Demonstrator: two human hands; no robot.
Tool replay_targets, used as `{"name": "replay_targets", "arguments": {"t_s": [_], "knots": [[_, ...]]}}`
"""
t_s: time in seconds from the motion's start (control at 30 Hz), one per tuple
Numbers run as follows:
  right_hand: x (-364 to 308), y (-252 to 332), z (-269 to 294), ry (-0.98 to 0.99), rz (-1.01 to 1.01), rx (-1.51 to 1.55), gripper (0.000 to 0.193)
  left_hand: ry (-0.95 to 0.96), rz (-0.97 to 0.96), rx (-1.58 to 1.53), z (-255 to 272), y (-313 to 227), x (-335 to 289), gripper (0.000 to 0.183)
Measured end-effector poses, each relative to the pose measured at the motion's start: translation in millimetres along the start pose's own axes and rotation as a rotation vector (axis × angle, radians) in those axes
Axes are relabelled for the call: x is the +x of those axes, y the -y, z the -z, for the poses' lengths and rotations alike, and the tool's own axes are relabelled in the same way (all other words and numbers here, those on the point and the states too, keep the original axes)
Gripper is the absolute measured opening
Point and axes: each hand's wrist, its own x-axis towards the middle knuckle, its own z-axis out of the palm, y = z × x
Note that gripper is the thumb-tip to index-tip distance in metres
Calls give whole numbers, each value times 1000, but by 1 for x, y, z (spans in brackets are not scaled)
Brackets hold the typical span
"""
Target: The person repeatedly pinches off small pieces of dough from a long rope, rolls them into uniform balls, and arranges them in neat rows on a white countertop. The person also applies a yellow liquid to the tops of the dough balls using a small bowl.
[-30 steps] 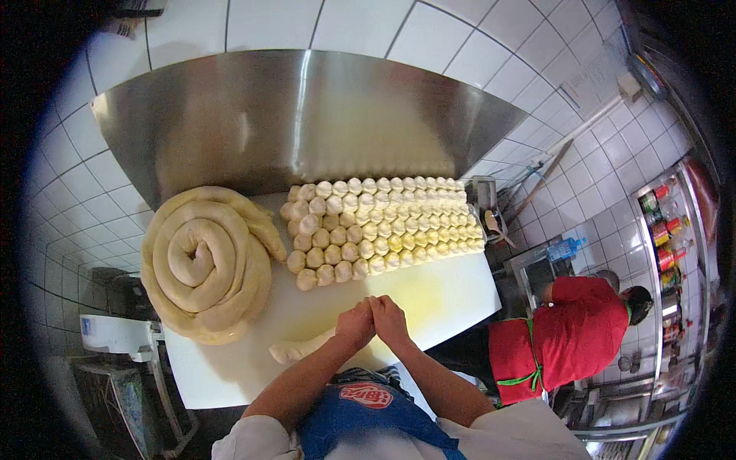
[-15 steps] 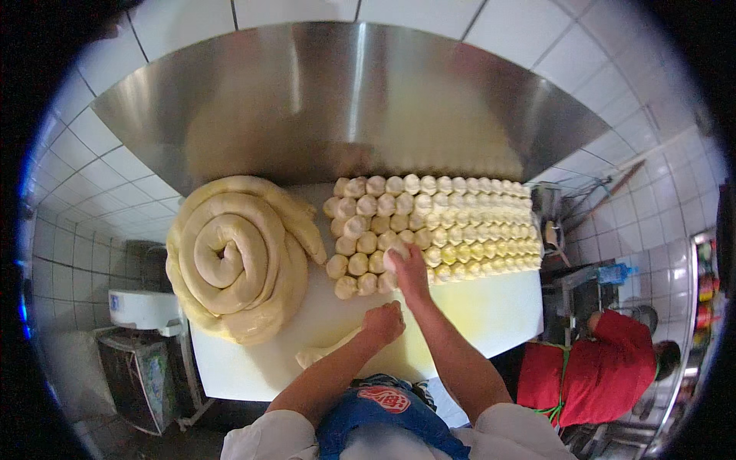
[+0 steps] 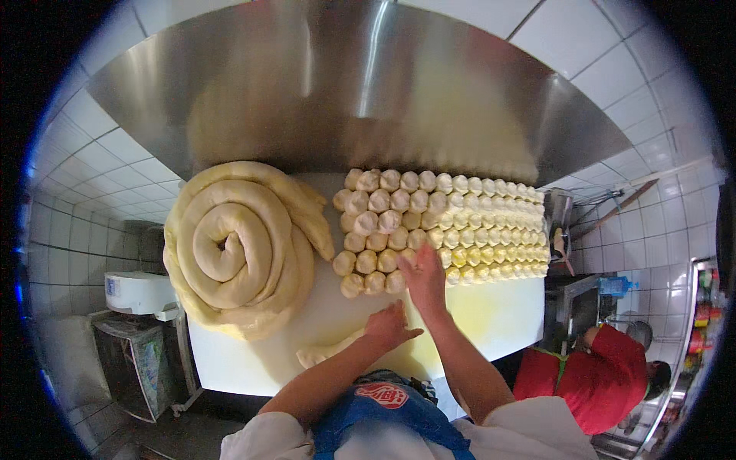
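Rows of round dough balls (image 3: 389, 222) are packed side by side on the right half of the white work board (image 3: 253, 376). My right hand (image 3: 425, 280) is over their near edge, thumb and fingers apart, with no dough visible in it. Closer to me, my left hand (image 3: 389, 326) is curled with its thumb sticking out. A short strip of dough (image 3: 318, 354) runs under my left forearm into that hand, where its end is hidden. A thick dough rope (image 3: 238, 245), coiled in a big spiral, lies on the left of the board.
Behind the board rises a metal splash panel (image 3: 322, 100) against tiled wall. A white appliance (image 3: 138, 293) stands at the left. To the right, a person in a red top (image 3: 586, 379) bends down close to the board's corner. A blue container (image 3: 615, 286) sits beyond.
My right hand has opened and let go of a pale dough ball at the near rows, shifting slightly right and nearer. My left thumb has come away from its fingers. The view has shifted slightly.
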Motion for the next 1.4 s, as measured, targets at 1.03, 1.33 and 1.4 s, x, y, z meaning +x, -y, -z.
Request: {"name": "replay_targets", "arguments": {"t_s": [1.03,1.33,1.4], "knots": [[76,-53,-29,39,-309,842,53,-45,99,66,-7,0,23,26],[57,-40,-2,-13,-126,323,73,38,98,29,6,-11,17,52],[-7,-32,15,170,-201,8,73,-62,10,-55,1,-7,-3,65]]}}
